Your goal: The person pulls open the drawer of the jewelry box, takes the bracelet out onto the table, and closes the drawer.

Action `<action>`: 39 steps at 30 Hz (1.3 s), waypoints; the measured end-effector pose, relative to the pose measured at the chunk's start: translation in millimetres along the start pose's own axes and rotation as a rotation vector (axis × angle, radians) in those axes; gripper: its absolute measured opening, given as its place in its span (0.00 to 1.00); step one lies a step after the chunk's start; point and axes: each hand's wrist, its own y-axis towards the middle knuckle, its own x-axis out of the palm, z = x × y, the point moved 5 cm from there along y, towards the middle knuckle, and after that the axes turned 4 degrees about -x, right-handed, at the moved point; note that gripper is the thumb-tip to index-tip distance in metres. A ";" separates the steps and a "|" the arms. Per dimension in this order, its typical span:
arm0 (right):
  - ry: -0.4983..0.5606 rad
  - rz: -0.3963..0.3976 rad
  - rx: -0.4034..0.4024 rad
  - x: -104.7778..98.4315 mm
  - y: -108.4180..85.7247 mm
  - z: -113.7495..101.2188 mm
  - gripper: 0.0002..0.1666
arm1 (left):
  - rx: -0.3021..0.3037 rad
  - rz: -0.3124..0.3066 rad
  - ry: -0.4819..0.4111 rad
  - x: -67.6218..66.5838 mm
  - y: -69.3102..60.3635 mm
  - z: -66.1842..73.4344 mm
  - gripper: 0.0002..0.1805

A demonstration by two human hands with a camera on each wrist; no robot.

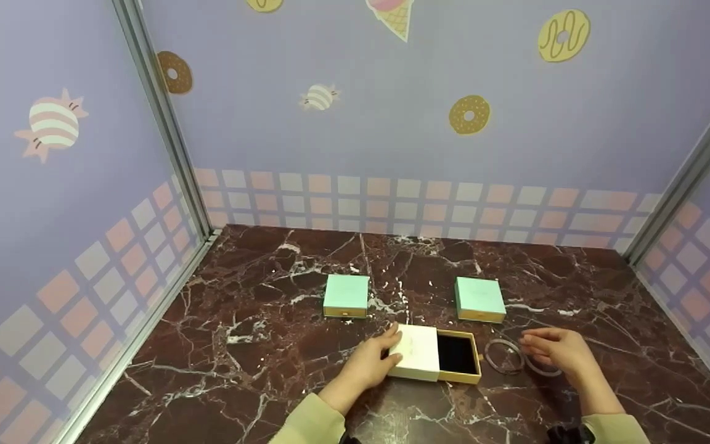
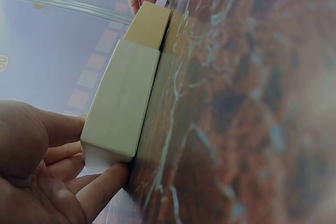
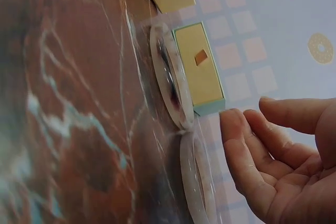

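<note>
Skidding looks the likeliest trouble: a pale, translucent ring bangle point(image 3: 161, 74) just right of the cream-white rectangular sleeve box point(image 1: 416, 351), and a second pale, translucent ring bangle point(image 3: 189, 177) farther right of that box, both lie flat on a glossy, dark red marbled tabletop point(image 1: 238, 376), so a fingertip pressing an edge could push one against its close neighbour. A weak pinch on such smooth, curved surfaces might also let a bangle drop and chip, if it is as brittle as it looks. The black-lined golden drawer point(image 1: 458, 377) juts partway from the box's right side; a knock there, or a careless tilt of the box, could shift it out of line. As for the hands, the left hand point(image 1: 369, 362) grips the box's left end, thumb on top, other fingers around that end, opened only as far as the box demands. The right hand point(image 1: 557, 351) hovers right of the box, above the second bangle, fingers bent loosely together with a narrow gap to the thumb; it holds nothing and, in the right wrist view, appears apart from both bangles.
</note>
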 end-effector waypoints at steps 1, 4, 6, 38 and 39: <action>0.004 -0.012 0.001 2.1 0.3 0.1 0.26 | 0.001 0.001 0.001 0.0 0.0 -0.1 0.28; 0.007 -0.048 0.009 8.5 0.7 -0.2 0.26 | -0.001 0.003 0.005 -0.1 -0.1 -0.4 0.28; 0.009 -0.067 0.009 12.6 0.9 -0.6 0.26 | -0.002 0.002 0.002 -0.2 0.0 -0.6 0.28; 0.070 -0.234 -0.070 54.8 2.1 -6.1 0.27 | -0.013 0.006 0.004 -0.9 -0.6 2.0 0.29; 0.068 -0.235 -0.069 55.3 2.2 -6.5 0.27 | -0.014 0.006 0.005 -0.9 -0.7 2.2 0.29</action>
